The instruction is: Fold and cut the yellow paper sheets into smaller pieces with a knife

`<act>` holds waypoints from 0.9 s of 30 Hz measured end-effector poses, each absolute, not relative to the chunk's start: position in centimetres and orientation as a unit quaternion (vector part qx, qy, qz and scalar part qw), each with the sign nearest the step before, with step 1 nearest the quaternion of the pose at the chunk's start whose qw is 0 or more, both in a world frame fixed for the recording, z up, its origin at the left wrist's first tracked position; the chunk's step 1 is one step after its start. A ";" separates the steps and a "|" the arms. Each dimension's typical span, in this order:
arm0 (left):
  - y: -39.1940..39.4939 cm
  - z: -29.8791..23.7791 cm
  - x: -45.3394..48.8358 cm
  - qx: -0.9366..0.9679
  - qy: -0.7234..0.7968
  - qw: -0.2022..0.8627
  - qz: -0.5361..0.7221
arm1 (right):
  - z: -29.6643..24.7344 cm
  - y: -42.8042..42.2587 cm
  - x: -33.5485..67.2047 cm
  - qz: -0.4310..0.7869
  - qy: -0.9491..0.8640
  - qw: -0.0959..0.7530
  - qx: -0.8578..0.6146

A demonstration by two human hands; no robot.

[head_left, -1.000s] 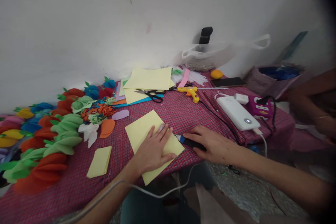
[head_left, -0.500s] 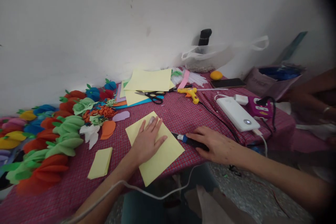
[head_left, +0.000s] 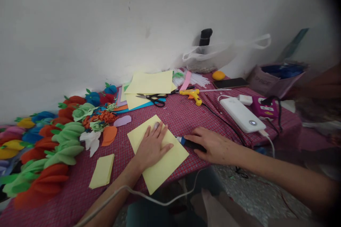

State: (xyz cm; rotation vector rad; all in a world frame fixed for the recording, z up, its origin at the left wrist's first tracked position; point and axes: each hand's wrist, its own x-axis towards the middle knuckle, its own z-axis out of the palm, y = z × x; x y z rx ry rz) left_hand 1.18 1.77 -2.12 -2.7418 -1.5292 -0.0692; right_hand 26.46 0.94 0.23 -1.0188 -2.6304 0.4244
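Note:
My left hand (head_left: 151, 148) lies flat with its fingers spread on a yellow paper sheet (head_left: 170, 166), which sits at an angle near the table's front edge. Just beyond the sheet's right edge, my right hand (head_left: 213, 145) is wrapped around a utility knife (head_left: 194, 144) with a black and blue handle. Its metal front end points left, close to the paper; the blade's tip is hard to make out. To the left rests a small stack of yellow paper pieces (head_left: 102, 171). Black scissors (head_left: 156, 98) lie behind, beside more yellow sheets (head_left: 149, 82).
Colourful felt-like shapes (head_left: 68, 138) crowd the table's left side. A yellow glue gun (head_left: 193, 95), white power bank (head_left: 241, 115), purple power socket (head_left: 263, 106), phone (head_left: 230, 83) and plastic bag (head_left: 210, 58) stand right. A white cable (head_left: 160, 202) hangs across the front. Another person's arm shows far right.
My right hand has moved slightly left with the knife, bringing it nearer the paper. My left hand has shifted a little down and right, fingers still spread.

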 end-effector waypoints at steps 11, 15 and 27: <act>1.7 -2.1 1.2 -0.873 -0.487 -0.005 -0.038 | -0.4 1.5 27.1 0.159 -0.901 0.166 -0.367; 1.8 -2.3 1.2 -0.872 -0.488 -0.006 -0.042 | -0.2 1.9 27.0 0.156 -0.907 0.151 -0.362; 1.8 -2.5 1.1 -0.873 -0.486 0.005 -0.035 | -0.4 3.6 25.2 0.129 -0.923 0.142 -0.334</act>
